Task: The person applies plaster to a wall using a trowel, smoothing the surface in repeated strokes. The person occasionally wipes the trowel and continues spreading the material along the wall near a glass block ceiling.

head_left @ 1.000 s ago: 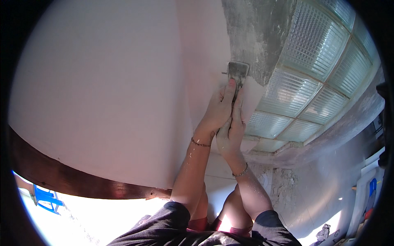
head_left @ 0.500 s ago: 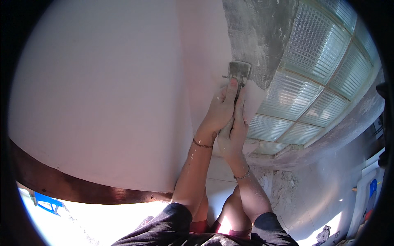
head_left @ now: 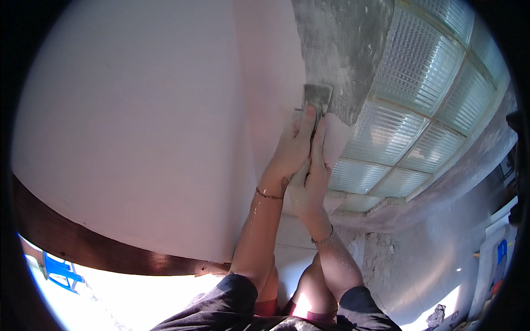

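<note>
At the far left, low down, a blue plastic chair [head_left: 59, 270] sits in bright light below a dark brown wooden beam [head_left: 94, 248], well away from the putty knife. Right of the beam, a smooth white plastered wall [head_left: 138, 127] fills most of the view, reaching across to the putty knife's left edge. The left hand [head_left: 290, 151] reaches up with its fingers stretched along the handle and pressed onto the back of the putty knife [head_left: 317, 99], and a thin bracelet [head_left: 269, 195] circles its wrist below. The right hand [head_left: 309, 179] lies just beside and touching the left, wrapped narrow round the knife's handle with its forefinger laid up toward the blade; it too wears a bracelet. The blade rests flat against the wall, right at the border where white plaster meets a rough grey cement patch [head_left: 342, 49] above it. Right of the knife runs a glass block window [head_left: 419, 105], with a grey concrete ledge [head_left: 441, 187] beneath it.
</note>
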`<control>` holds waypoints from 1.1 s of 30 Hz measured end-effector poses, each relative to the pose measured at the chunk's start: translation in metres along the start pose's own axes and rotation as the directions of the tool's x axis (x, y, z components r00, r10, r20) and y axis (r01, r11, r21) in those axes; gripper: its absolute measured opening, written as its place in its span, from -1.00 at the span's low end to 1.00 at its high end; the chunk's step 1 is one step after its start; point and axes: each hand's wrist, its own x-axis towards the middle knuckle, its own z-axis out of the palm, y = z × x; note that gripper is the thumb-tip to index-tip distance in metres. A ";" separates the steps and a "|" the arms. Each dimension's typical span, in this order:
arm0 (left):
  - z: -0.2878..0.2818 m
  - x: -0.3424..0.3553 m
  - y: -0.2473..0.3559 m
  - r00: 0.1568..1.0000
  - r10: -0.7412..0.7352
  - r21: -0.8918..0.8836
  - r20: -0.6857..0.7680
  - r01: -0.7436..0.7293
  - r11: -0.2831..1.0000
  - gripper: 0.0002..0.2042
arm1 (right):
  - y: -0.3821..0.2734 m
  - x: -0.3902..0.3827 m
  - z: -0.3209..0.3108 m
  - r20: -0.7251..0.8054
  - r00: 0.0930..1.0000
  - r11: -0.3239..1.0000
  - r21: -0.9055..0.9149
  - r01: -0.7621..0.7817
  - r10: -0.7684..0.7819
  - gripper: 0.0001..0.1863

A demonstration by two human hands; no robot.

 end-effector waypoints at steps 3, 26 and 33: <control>0.000 0.002 0.000 0.995 -0.061 0.056 -0.074 0.065 0.996 -0.46 | -0.004 0.000 0.001 -0.066 0.983 0.974 -0.158 0.160 -0.172 -0.28; 0.008 0.012 0.022 0.996 -0.085 -0.009 -0.036 0.084 0.996 -0.46 | -0.023 0.018 -0.007 0.031 0.999 0.993 -0.116 -0.001 0.005 -0.26; 0.009 0.014 0.029 0.998 -0.069 -0.061 0.004 0.069 0.996 -0.44 | -0.032 0.023 -0.008 0.096 0.985 0.989 -0.034 -0.141 0.144 -0.23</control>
